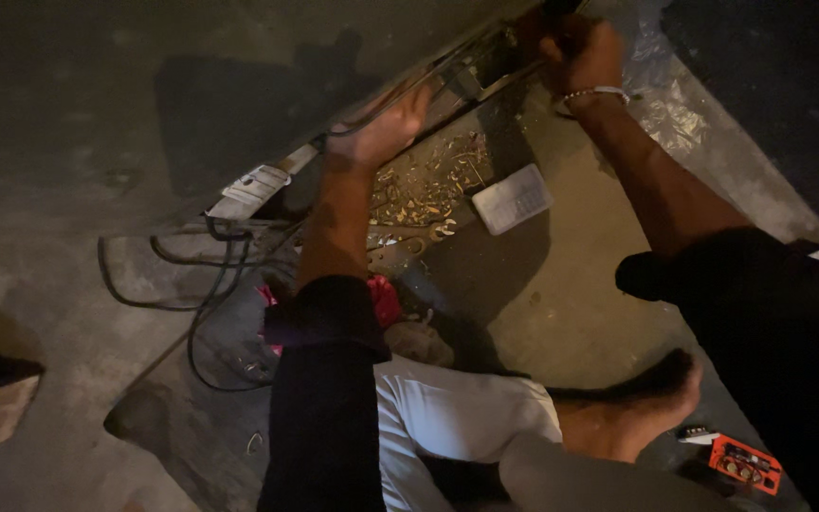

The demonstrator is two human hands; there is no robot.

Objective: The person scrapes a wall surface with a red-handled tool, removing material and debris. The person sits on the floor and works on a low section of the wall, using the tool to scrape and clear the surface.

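My left hand (pixel 383 128) presses on a long dark metal frame (pixel 447 71) that runs diagonally from the white power strip up to the right. Its fingers curl over the frame's rail. Farther along the same frame, my right hand (pixel 577 52) is closed around a part of it or a tool held against it; which one I cannot tell in the dim light. A bead bracelet (pixel 599 93) sits on my right wrist. Both forearms come out of dark sleeves.
A white power strip (pixel 250 190) with black cables (pixel 191 275) lies at the left. Metal scraps and screws (pixel 428 185) and a wrench (pixel 409 242) cover the floor under the frame, beside a small white box (pixel 512 199). A red rag (pixel 383 299), my bare foot (pixel 632 412) and an orange tool case (pixel 744 465) are nearer.
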